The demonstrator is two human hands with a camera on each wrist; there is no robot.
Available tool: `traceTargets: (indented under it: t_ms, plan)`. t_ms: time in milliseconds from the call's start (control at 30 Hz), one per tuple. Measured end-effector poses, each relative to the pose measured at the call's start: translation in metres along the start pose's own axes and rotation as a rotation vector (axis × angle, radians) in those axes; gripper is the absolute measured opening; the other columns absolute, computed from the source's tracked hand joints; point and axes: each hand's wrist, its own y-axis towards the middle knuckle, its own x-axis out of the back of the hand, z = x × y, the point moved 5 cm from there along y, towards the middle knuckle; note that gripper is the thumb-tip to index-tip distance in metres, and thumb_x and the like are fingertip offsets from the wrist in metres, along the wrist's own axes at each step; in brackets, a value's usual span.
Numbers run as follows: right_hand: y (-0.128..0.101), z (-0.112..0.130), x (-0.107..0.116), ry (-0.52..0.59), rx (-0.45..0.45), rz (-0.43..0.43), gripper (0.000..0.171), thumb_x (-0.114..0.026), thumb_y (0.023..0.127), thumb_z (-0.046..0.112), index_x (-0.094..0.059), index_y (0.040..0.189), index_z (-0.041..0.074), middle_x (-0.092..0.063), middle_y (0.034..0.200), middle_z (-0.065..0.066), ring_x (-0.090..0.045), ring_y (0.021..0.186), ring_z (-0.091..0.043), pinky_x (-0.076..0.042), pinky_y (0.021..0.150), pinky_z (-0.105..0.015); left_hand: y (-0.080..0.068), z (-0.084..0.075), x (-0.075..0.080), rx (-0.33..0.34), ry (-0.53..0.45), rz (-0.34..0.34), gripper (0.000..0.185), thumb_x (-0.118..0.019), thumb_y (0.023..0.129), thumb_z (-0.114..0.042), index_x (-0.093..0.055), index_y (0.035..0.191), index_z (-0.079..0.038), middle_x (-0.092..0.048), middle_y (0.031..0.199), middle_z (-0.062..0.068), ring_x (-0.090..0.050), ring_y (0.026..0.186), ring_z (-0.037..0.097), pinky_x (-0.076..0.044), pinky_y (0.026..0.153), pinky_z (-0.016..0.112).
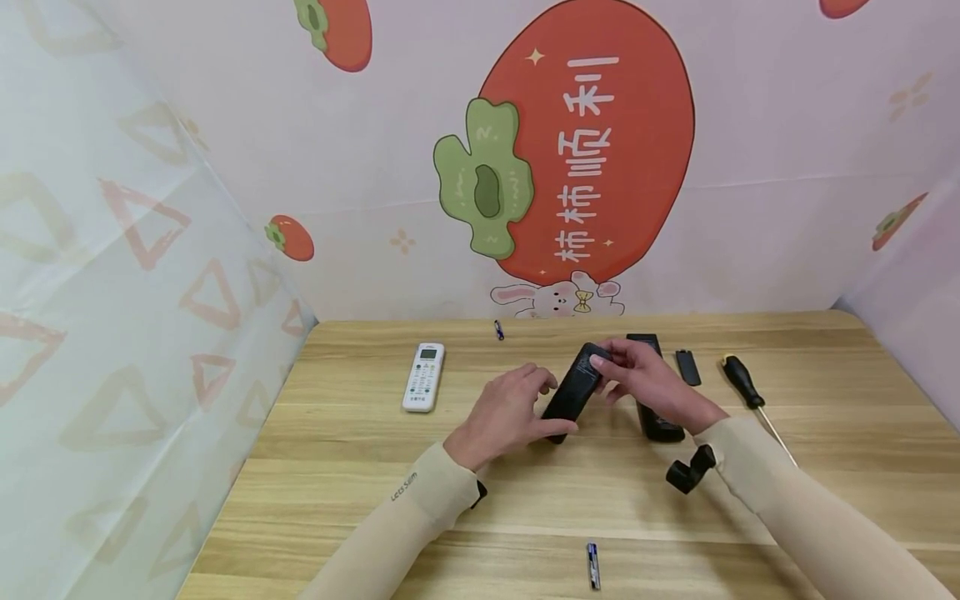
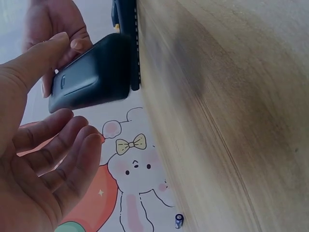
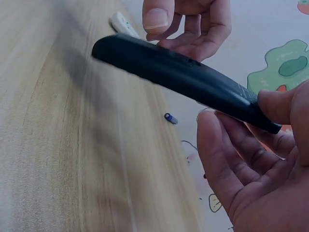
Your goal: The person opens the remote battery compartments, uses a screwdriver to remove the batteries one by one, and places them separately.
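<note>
A black remote control (image 1: 574, 392) is held tilted above the table, its plain back facing up with small print near the far end. My right hand (image 1: 648, 379) pinches that far end, thumb on top and fingers beneath, as the right wrist view shows. Around the near part of the remote is my left hand (image 1: 510, 408), its thumb and loosely bent fingers spread apart. In the left wrist view, a gap shows between the left fingertips (image 2: 89, 140) and the remote's underside. A second black remote (image 1: 663, 429) lies on the table, partly hidden behind my right hand.
A small black cover (image 1: 687, 367) and a screwdriver (image 1: 741, 382) lie to the right on the wooden table (image 1: 337, 500). On the left is a white remote (image 1: 424, 379). One small battery (image 1: 498, 330) lies near the back edge, another battery (image 1: 593, 567) at the front.
</note>
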Motion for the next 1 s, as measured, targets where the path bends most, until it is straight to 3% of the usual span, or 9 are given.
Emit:
traceTargets:
  t_ms: [200, 400, 567, 767, 1000]
  plan:
    - [0.004, 0.004, 0.0, -0.068, 0.01, -0.011, 0.034, -0.055, 0.107, 0.027, -0.059, 0.125, -0.002, -0.065, 0.103, -0.018, -0.06, 0.091, -0.047, -0.059, 0.074, -0.049, 0.0, 0.002, 0.002, -0.011, -0.02, -0.024, 0.054, -0.079, 0.084, -0.056, -0.07, 0.113, -0.01, -0.068, 0.1, 0.001, -0.058, 0.082, 0.009, -0.049, 0.07, 0.022]
    - [0.006, 0.012, -0.004, -0.155, 0.081, 0.0, 0.029, -0.057, 0.106, 0.02, -0.061, 0.123, -0.002, -0.064, 0.102, -0.017, -0.063, 0.085, -0.037, -0.06, 0.069, -0.042, 0.001, 0.007, 0.004, 0.016, -0.106, -0.042, 0.047, -0.074, 0.092, -0.046, -0.067, 0.12, -0.009, -0.067, 0.102, 0.001, -0.06, 0.086, 0.011, -0.05, 0.072, 0.022]
    - [0.007, 0.02, -0.009, -0.194, 0.138, 0.025, 0.021, -0.058, 0.105, 0.019, -0.065, 0.118, 0.004, -0.067, 0.104, -0.013, -0.062, 0.088, -0.044, -0.06, 0.067, -0.042, 0.005, 0.015, 0.001, 0.06, -0.268, -0.014, 0.046, -0.073, 0.094, -0.041, -0.066, 0.123, -0.007, -0.068, 0.106, 0.003, -0.063, 0.089, 0.012, -0.053, 0.078, 0.024]
    - [0.011, 0.024, -0.012, -0.217, 0.161, 0.061, 0.018, -0.059, 0.105, 0.019, -0.067, 0.117, 0.008, -0.066, 0.107, -0.01, -0.064, 0.087, -0.039, -0.06, 0.067, -0.042, 0.009, 0.022, -0.004, 0.123, -0.525, 0.031, 0.036, -0.07, 0.097, -0.037, -0.068, 0.119, -0.009, -0.068, 0.102, -0.002, -0.064, 0.091, 0.01, -0.054, 0.082, 0.025]
    - [0.014, 0.027, -0.016, -0.226, 0.136, 0.093, 0.021, -0.059, 0.105, 0.023, -0.067, 0.119, 0.01, -0.065, 0.11, -0.011, -0.064, 0.09, -0.032, -0.059, 0.069, -0.042, 0.013, 0.024, -0.004, 0.131, -0.628, 0.046, 0.026, -0.069, 0.099, -0.029, -0.07, 0.115, -0.01, -0.069, 0.101, -0.005, -0.064, 0.094, 0.009, -0.053, 0.088, 0.027]
